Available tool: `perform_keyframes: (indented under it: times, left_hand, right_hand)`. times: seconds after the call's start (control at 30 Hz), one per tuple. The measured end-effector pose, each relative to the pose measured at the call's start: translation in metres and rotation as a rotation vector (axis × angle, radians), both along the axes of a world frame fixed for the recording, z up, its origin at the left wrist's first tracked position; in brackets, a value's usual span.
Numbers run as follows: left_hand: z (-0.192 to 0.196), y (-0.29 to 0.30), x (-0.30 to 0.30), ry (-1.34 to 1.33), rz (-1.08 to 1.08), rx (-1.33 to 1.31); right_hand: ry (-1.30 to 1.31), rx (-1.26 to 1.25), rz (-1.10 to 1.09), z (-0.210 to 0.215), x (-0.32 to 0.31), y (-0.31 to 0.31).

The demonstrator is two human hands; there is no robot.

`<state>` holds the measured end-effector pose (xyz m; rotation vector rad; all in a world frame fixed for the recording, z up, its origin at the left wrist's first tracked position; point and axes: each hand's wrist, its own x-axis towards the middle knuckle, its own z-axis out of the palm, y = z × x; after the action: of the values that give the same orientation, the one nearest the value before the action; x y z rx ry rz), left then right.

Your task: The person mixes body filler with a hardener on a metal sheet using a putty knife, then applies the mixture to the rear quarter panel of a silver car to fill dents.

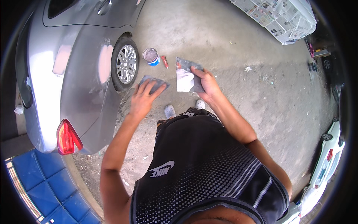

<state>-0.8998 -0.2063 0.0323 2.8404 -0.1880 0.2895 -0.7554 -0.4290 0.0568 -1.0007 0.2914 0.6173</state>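
A dusty concrete floor [231,44] is lying in bright daylight, with a silver car [74,71] standing at the left. Newspaper-masked bodywork [279,16] is showing at top right, and blue padding [48,186] is sitting at lower left.

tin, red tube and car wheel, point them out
tin [150,56], head view, on its open top
red tube [165,62], head view, mid-body, on the ground beside the tin
car wheel [126,64], head view, on the silver hub

On the concrete floor [231,56] by the car's rear wheel [126,63] sits my round tin [150,56] (blue-and-white label), with a small red tube [164,61] just beside it.
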Motion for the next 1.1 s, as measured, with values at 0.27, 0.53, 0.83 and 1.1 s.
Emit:
perform_keyframes:
  times: [0.27, 0.53, 0.83, 1.1]
  left_hand:
    - [0.037, -0.045, 0.025, -0.034, -0.126, -0.048]
    - [0.059, -0.029, 0.034, 0.049, -0.264, -0.069]
    - [0.082, -0.019, 0.053, -0.043, -0.163, -0.167]
    - [0.042, -0.051, 0.034, -0.005, -0.307, -0.073]
  right_hand:
    - [-0.562, -0.327, -0.038, -0.038, 0.003, 0.012]
    - [-0.703, -0.501, 0.065, -0.029, 0.006, 0.008]
    - [-0.801, -0.379, 0.029, -0.023, 0.007, 0.015]
    - [-0.961, -0.498, -0.275, 0.013, 0.024, 0.006]
